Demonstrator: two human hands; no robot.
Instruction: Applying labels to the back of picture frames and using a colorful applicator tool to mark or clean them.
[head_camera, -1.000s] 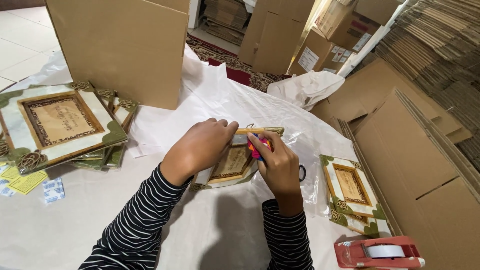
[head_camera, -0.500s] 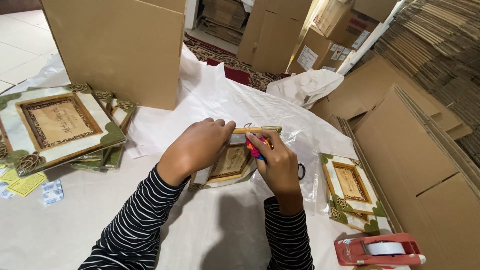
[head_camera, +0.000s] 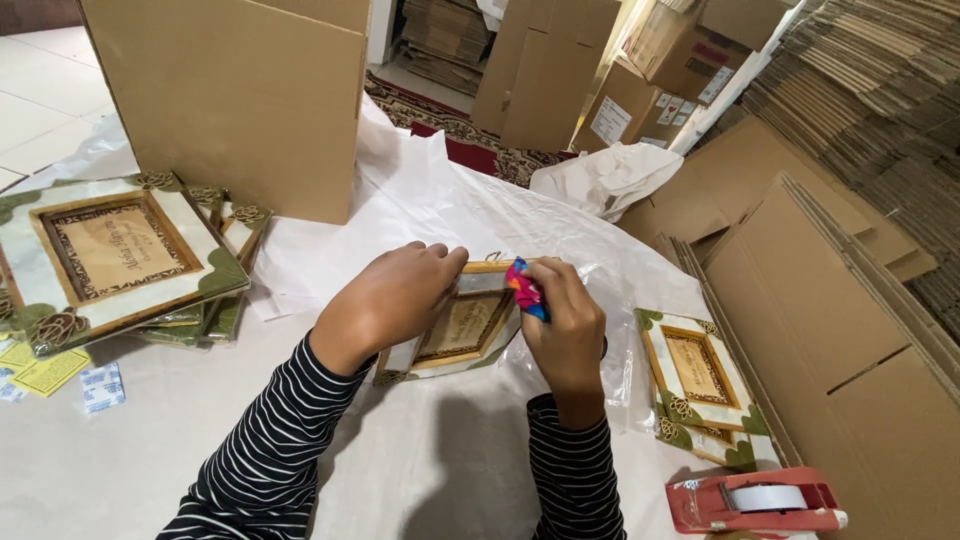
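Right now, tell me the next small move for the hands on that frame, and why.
Probably draw the right hand with its small colourful tool along the frame's top edge. The left hand already presses the frame flat on the white paper, clear plastic lies loose beside it, and the tool sits at that edge.

Two hands, one multicoloured cloth, one red tape dispenser, one upright cardboard box, two small paper slips
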